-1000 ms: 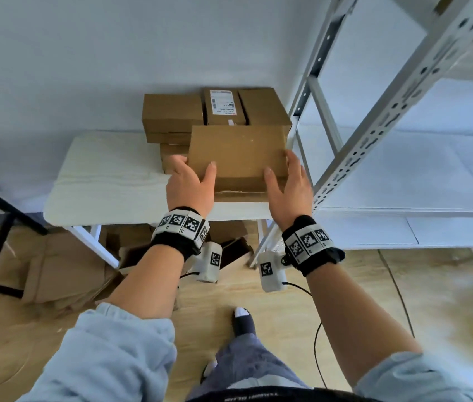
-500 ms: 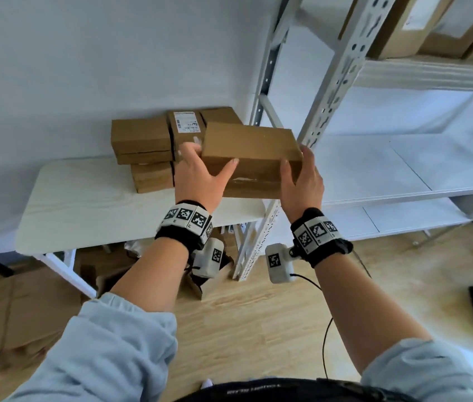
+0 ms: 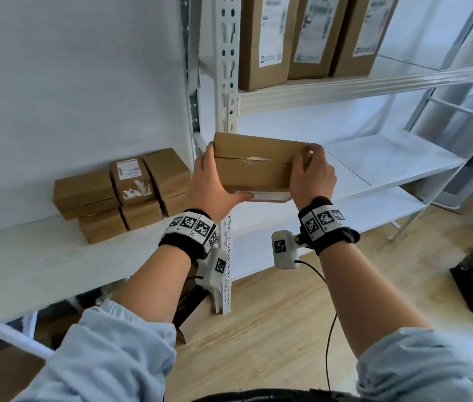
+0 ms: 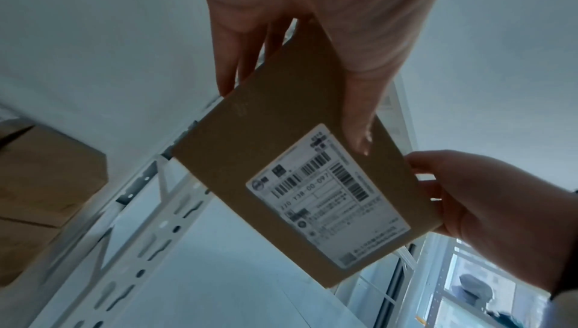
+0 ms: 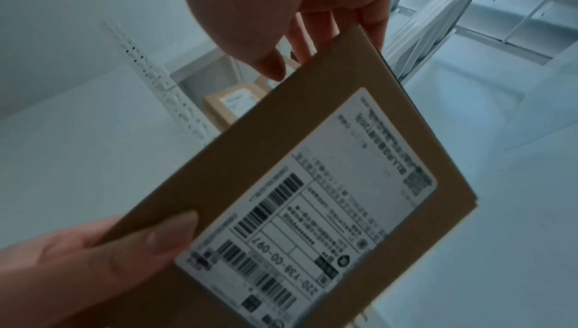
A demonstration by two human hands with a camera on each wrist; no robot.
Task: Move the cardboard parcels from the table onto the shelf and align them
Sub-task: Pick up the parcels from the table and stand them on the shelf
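The left hand (image 3: 210, 181) and right hand (image 3: 310, 177) each clasp one end of a cardboard parcel (image 3: 255, 163), fingers curled round it, label side down. It hangs in the air before the shelf (image 3: 374, 82), beside the desk (image 3: 41, 262) with stacked parcels (image 3: 122, 192).

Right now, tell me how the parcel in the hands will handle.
The held parcel probably stays stiff: its edges look straight between the left hand and right hand. Likely light, carried by its ends. Its flat faces should sit steadily, not roll.
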